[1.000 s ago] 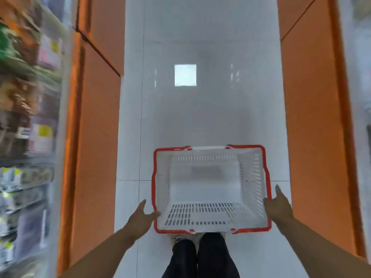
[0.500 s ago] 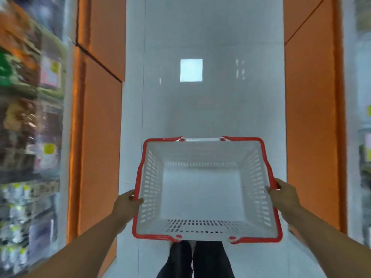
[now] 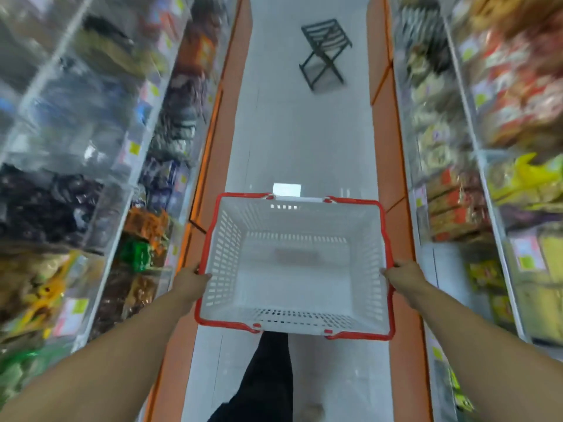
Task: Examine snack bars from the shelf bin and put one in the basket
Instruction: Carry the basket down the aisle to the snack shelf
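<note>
Head view showed the basket at six o'clock, empty, my left hand and right hand clamped on its red rim. No snack bar was examined yet; blurred shelves at nine and three o'clock.

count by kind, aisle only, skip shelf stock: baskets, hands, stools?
basket: 1, nothing inside
hands: 2, left hand and right hand, each gripping a side rim
stool: 1, dark, folding, farther down the aisle
Total: 4
</note>
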A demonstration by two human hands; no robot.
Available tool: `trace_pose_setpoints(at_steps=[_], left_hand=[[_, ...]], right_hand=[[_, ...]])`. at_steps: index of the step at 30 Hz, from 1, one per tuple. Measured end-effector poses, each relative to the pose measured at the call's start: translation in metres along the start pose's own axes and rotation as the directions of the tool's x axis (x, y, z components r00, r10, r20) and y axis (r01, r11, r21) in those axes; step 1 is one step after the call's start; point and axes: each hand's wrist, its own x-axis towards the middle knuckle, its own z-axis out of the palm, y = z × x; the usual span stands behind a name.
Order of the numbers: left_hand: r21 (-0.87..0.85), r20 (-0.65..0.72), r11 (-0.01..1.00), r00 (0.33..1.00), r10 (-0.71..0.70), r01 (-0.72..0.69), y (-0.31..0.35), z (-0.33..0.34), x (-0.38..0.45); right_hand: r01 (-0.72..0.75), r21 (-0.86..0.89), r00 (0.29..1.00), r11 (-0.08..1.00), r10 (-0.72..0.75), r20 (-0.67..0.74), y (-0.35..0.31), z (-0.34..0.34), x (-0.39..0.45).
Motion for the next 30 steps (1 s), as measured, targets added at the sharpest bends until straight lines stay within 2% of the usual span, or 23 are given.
trace_pose_setpoints(at_steps=[4, 9, 12, 17, 22, 30], left_hand=[[-0.023, 0.078, 1.0, 0.997, 0.011, -0.009, 0.078, -0.032, 0.04], [-0.072, 0.072, 0.997, 0.997, -0.004, 0.01, 0.174, -0.057, 0.089], [-0.05, 0.04, 0.999, 0.999, -0.006, 0.008, 0.23, -0.062, 0.121], [-0.127, 0.031, 0.992, 0.999, -0.022, 0.026, 0.325, -0.064, 0.169], [-0.175, -0.032, 0.984, 0.999, -0.031, 0.025, 0.425, -0.07, 0.206], [-0.246, -0.04, 0.968, 0.997, -0.067, 0.055, 0.556, -0.087, 0.305]], right_hand=[[0.02, 0.018, 1.0, 1.0, -0.019, -0.021, -0.091, -0.003, 0.02], [-0.013, 0.066, 1.0, 0.998, 0.015, -0.027, -0.181, -0.002, 0.063], [-0.015, 0.075, 0.999, 0.997, 0.018, -0.031, -0.231, -0.007, 0.102], [-0.015, 0.078, 0.999, 0.997, 0.011, 0.043, -0.326, -0.018, 0.178], [0.022, 0.061, 0.999, 0.998, -0.025, 0.044, -0.436, -0.034, 0.246], [0.012, 0.032, 0.998, 0.999, -0.014, 0.06, -0.599, -0.03, 0.373]])
